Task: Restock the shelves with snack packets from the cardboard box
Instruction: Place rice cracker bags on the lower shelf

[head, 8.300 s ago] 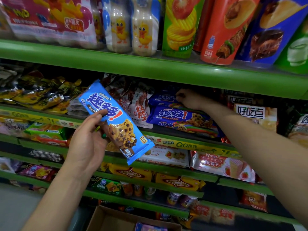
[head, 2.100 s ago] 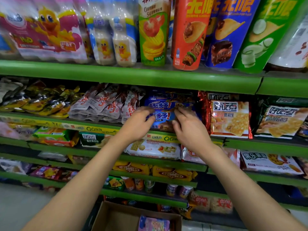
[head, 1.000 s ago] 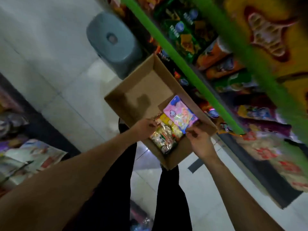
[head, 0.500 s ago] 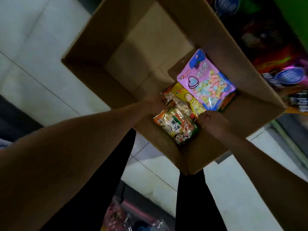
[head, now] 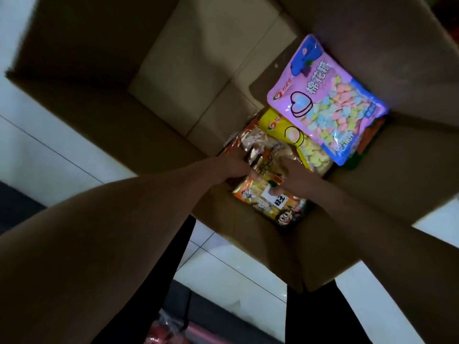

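Looks like a shop floor mid-restock. There's an open cardboard box [head: 372,58] sitting on pale glossy floor tiles [head: 62,150], and it's got several sealed retail snack bags in it: a purple marshmallow packet [head: 330,100], a yellow one [head: 293,135] and orange rice-cracker packets [head: 273,202]. More wrapped goods [head: 169,328] lie by the floor edge.

Inside the cardboard box [head: 173,135], the snack packet [head: 270,194] lies in the grip of both hands; the marshmallow bag [head: 327,105] lies beyond it.
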Tool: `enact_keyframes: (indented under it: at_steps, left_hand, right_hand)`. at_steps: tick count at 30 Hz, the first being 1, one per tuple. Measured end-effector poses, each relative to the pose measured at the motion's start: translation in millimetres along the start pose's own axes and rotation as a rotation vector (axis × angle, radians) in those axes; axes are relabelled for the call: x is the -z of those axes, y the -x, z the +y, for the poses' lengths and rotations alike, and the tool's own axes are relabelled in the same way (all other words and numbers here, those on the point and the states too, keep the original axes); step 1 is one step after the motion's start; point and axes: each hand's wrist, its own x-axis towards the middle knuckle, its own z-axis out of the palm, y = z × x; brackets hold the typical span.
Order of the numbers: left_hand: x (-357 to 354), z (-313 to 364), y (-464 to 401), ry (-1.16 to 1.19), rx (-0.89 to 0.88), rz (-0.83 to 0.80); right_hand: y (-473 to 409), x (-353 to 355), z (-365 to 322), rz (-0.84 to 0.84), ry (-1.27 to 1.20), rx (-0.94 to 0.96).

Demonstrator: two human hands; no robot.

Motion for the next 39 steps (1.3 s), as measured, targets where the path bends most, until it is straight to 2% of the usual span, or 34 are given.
enact_keyframes:
  at_steps: [3,6,8,12,15,17,20,22,24,27,31,34,39]
  left_hand:
    - [2,5,0,-0.079,0.004,-0.066]
    - [13,14,-8,-0.008,-0.051,0.050]
    - [25,20,-12,-0.049,-0.076,0.144]
    - [30,19,-22,-0.224,-0.062,0.135]
    - [30,16,-26,-0.281,-0.072,0.184]
    - [32,16,-27,-0.193,-0.076,0.149]
    - [34,16,-24,-0.002,-0.066,-0.006]
    - [36,20,-19,0.018,-0.066,-0.066]
    - [37,24,-10,-0.028,-0.096,-0.052]
    - [37,26,10,-0.145,-0.186,-0.011]
    - [40,33,57,-0.478,-0.303,0.179]
    - [51,48,99,-0.535,-0.369,0.223]
    - [81,102,192,-0.575,-0.371,0.233]
  right_hand:
    - [-5,-1,7,-0.002,0.004,-0.015]
    - [-8,10,6,0.098,-0.035,0.066]
    - [-13,17,3,0.171,-0.015,0.139]
    - [-23,14,3,0.124,0.095,0.122]
    - [-29,11,8,0.085,-0.069,0.104]
    - [-32,15,9,0.061,-0.068,0.095]
    - [-37,24,8,0.022,-0.017,0.067]
    - [-38,27,7,-0.009,0.000,0.039]
    - [-37,31,3,-0.060,0.066,0.032]
    - [-27,35,-8,-0.131,0.052,0.017]
    - [4,40,-32,-0.113,0.013,0.053]
    - [35,44,-54,-0.033,-0.034,0.108]
    - [111,70,-96,0.010,-0.211,0.253]
